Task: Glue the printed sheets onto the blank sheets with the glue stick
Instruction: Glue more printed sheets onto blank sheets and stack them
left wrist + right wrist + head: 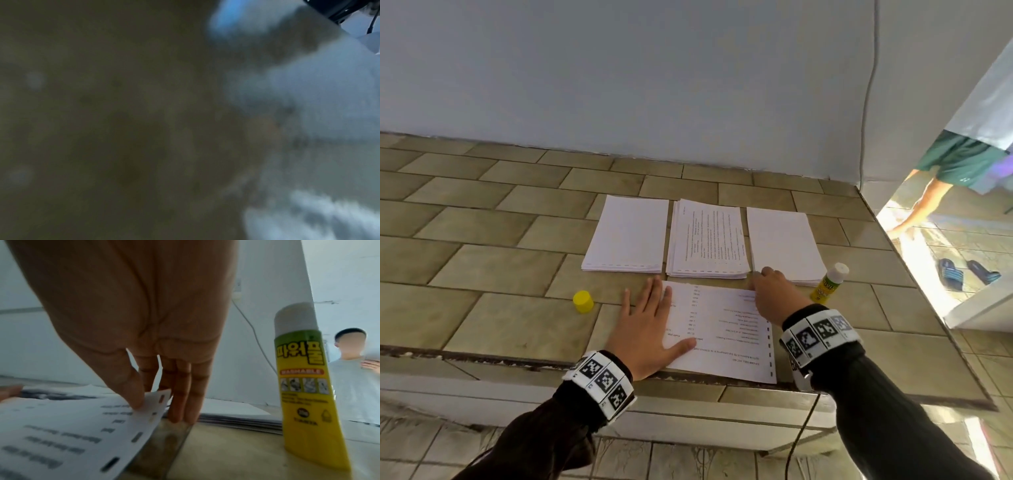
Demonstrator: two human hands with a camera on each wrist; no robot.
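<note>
pinching printed sheet's [78,426] punched corner

Head view: soft, even indoor light, w/ bright glare from doorway [914,260] at right; wide-angle bends edges. Left wrist view dark, all blur. Right wrist view: near hand [131,318] out of focus.

Both arms in long dark sleeves, ribbed knit on the right, left looks brownish-black w/ soft folds. Each wrist wears a white band [602,380] set w/ square black-and-white fiducial tags, approx 3 showing per band; right band [819,335] same type, tags side by side. Thin black cable hangs below the right wrist unit. Left hand [650,329] and right hand [774,294] bare, no rings or gloves seen. Left wrist cam mostly blur.
</note>
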